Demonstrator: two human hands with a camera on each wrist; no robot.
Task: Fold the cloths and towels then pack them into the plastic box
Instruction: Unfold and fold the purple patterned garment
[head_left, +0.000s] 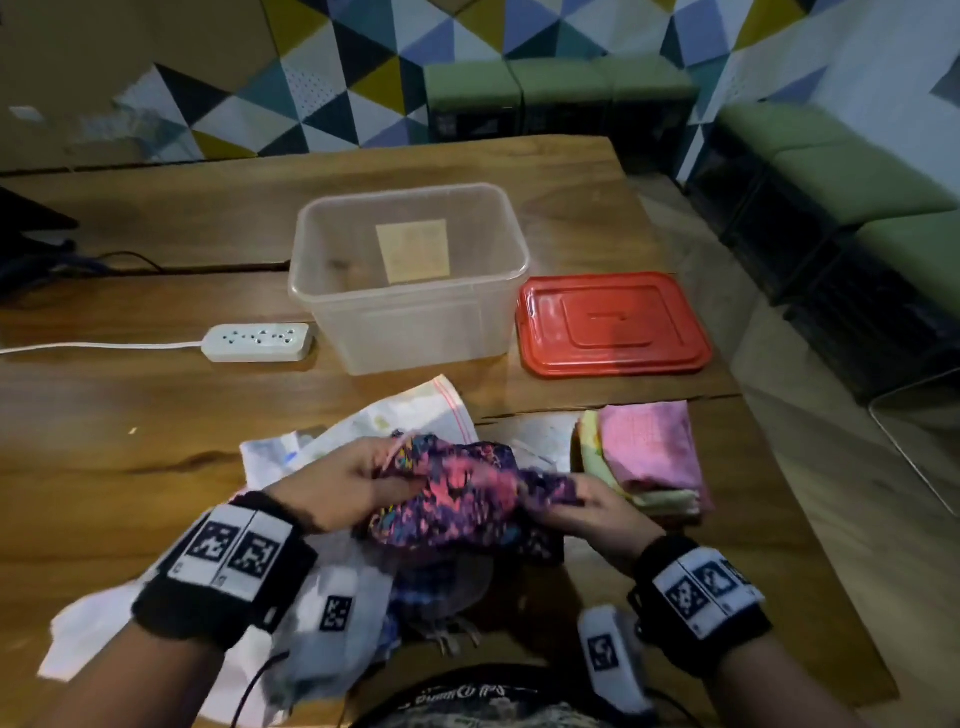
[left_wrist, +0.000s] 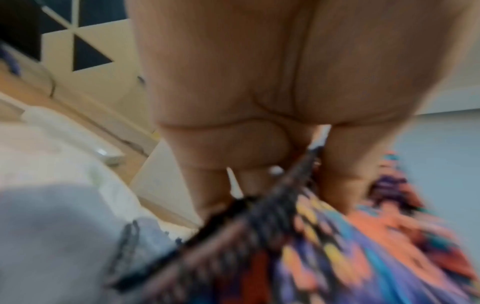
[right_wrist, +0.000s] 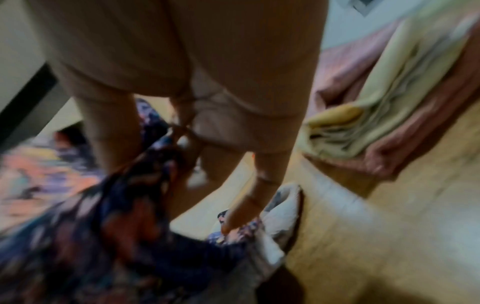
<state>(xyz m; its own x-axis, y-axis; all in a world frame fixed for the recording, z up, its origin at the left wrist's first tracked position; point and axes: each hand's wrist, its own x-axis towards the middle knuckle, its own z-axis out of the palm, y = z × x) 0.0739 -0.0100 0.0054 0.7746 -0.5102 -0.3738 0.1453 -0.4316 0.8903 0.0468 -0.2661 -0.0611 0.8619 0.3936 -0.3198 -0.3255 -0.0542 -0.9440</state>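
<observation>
A crumpled multicoloured patterned cloth (head_left: 457, 499) hangs just above the table's near edge, held between both hands. My left hand (head_left: 358, 475) pinches its left edge; the left wrist view shows fingers and thumb closed on that cloth (left_wrist: 337, 257). My right hand (head_left: 576, 499) grips the right end, fingers curled into the cloth (right_wrist: 109, 216). White cloths (head_left: 322, 597) lie unfolded underneath. A folded pink and yellow stack (head_left: 649, 457) sits to the right, and shows as the stack (right_wrist: 389, 102) in the right wrist view. The clear plastic box (head_left: 322, 291) stands open behind, holding only a paper label.
The red lid (head_left: 613, 325) lies flat right of the box. A white power strip (head_left: 257, 342) with its cord lies left of the box. The wooden table (head_left: 130, 415) ends close on the right, with green seats (head_left: 857, 171) beyond.
</observation>
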